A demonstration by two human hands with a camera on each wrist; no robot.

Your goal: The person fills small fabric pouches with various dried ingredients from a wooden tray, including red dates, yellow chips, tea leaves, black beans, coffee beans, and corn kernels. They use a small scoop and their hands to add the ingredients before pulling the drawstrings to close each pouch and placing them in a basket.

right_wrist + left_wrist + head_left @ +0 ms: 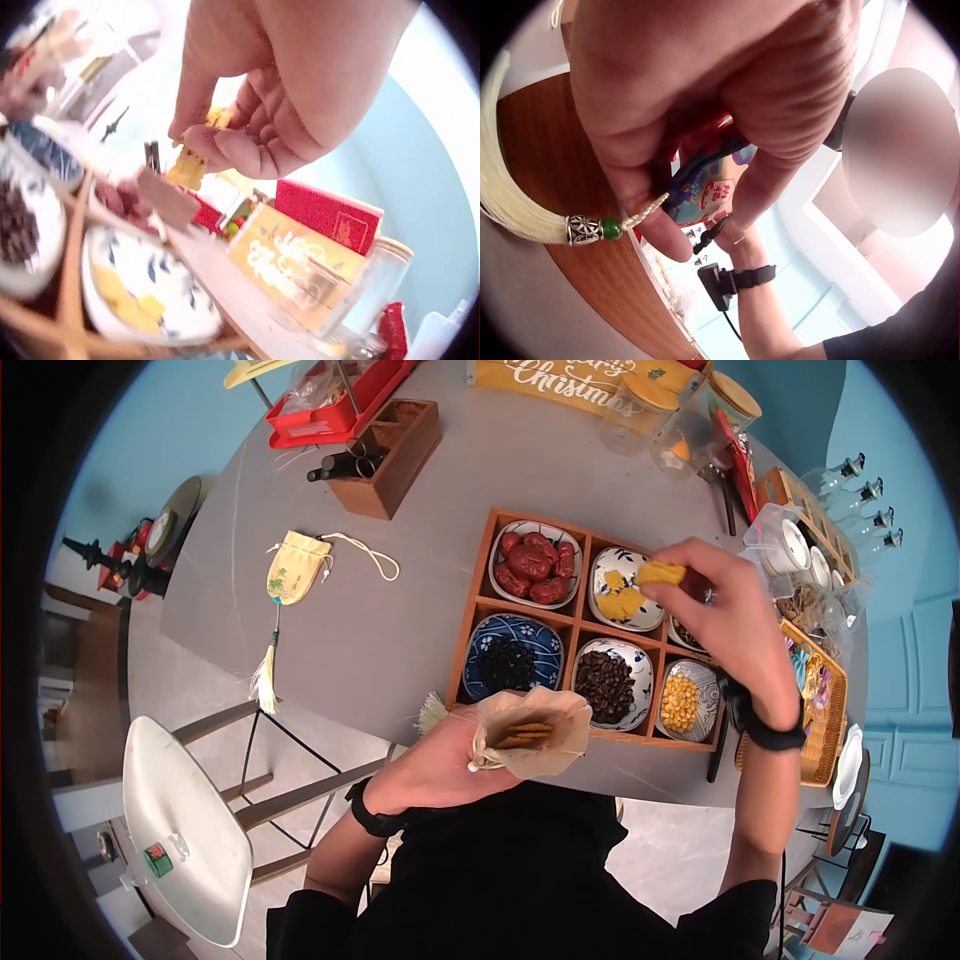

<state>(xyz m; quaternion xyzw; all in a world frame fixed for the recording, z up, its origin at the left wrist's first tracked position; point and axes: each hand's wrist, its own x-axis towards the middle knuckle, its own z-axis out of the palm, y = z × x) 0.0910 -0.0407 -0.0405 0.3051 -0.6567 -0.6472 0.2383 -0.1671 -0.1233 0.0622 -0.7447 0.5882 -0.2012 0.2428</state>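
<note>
In the head view my left hand [430,765] grips a small drawstring pouch [562,732], its mouth gaping upward with yellow-brown pieces inside. From it dangles a cream tassel [525,221] with a green bead, seen in the left wrist view. Between thumb and fingertips, my right hand [735,615] pinches crinkled yellow dried pieces [187,166]. That hand is raised over the right side of a divided wooden box [573,630]. Below it, a patterned white bowl [105,251] holds more yellow pieces [620,603]. Other bowls hold red dates [530,567], black dried fruit [506,663], brown beans [605,685] and yellow kernels [680,703].
Another tasselled pouch [298,568] lies on the grey table [400,490] at the left. Behind it are a wooden organizer [385,485] and a red tray [320,425]. Lidded jars [640,420] and a wicker basket [825,735] stand at the right. A white chair [185,810] is at the lower left.
</note>
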